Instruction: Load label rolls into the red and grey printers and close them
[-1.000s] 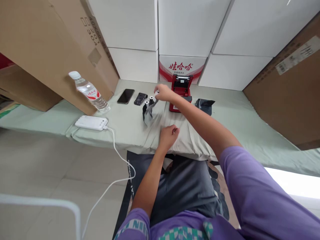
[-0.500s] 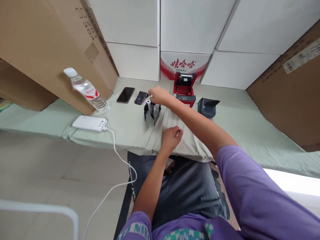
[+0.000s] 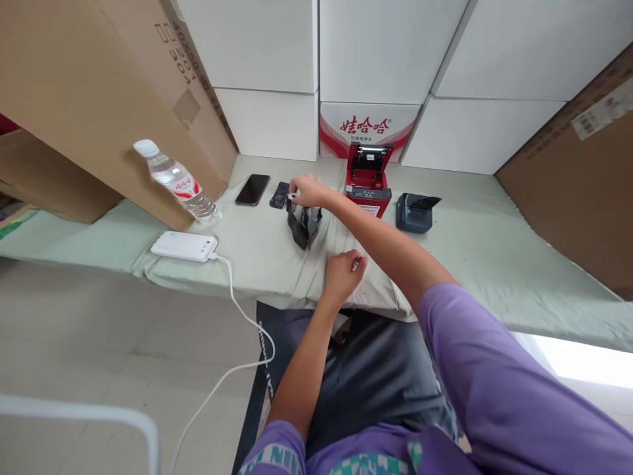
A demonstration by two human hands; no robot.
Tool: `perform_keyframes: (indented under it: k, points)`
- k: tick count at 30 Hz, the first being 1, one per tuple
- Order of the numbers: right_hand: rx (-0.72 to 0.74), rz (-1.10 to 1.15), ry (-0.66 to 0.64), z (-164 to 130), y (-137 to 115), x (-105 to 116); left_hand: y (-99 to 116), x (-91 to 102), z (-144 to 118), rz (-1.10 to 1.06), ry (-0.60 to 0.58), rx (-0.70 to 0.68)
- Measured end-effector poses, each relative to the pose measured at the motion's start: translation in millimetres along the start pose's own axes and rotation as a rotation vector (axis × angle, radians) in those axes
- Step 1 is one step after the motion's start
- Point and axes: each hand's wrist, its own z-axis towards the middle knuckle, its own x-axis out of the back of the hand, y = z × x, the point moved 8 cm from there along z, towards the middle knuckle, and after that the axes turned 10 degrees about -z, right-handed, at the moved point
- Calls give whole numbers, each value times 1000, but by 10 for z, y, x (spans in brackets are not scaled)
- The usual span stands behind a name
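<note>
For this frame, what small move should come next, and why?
Probably the left hand should come forward to steady the dark wrapping: the right hand's fingertips are at a small white piece by its top, while the left sits loosely curled, apart from it.

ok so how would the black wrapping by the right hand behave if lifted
The black wrapping would probably sag and flex, given its creased, curling sides. Its thin-looking edges suggest it is light in itself, and probably easy to crumple.
</note>
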Motion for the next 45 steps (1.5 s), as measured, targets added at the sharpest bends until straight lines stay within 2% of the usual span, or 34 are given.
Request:
perform_keyframes:
  k: [6, 8, 10, 13, 16, 19, 24, 27, 31, 34, 37, 41, 45]
  points:
    - [13, 782, 239, -227, 330, 380, -3, -8, 6, 8, -9, 19]
    - [47, 971, 317, -357, 500, 506, 6, -9, 10, 8, -8, 12]
    - [59, 1059, 373, -482, 683, 606, 16, -11, 11, 22, -12, 6]
    - [-19, 997, 449, -657, 969, 720, 23, -11, 6, 58, -18, 4]
    - [-143, 816, 519, -829, 1241, 808, 20, -15, -4, 66, -31, 9]
    - [-186, 665, 566, -968, 1479, 869, 28, -19, -17, 62, -40, 0]
    - [-213, 349, 545, -1047, 1875, 856, 43, -14, -33, 59, -45, -7]
    - [-217, 165, 552, -1041, 2026, 840, 47, -11, -34, 54, -45, -9]
    - [-193, 49, 544, -1025, 2062, 796, 40, -10, -35, 60, -37, -9]
    - [-213, 39, 589, -1035, 2070, 807, 35, -9, -39, 71, -32, -17]
    - [-278, 149, 617, -1032, 2123, 824, 32, -12, -42, 74, -34, -22]
    - [-339, 364, 580, -1013, 2142, 830, 36, -22, -42, 72, -38, -26]
    - [-339, 446, 564, -1044, 2039, 866, 30, -24, -38, 74, -38, -21]
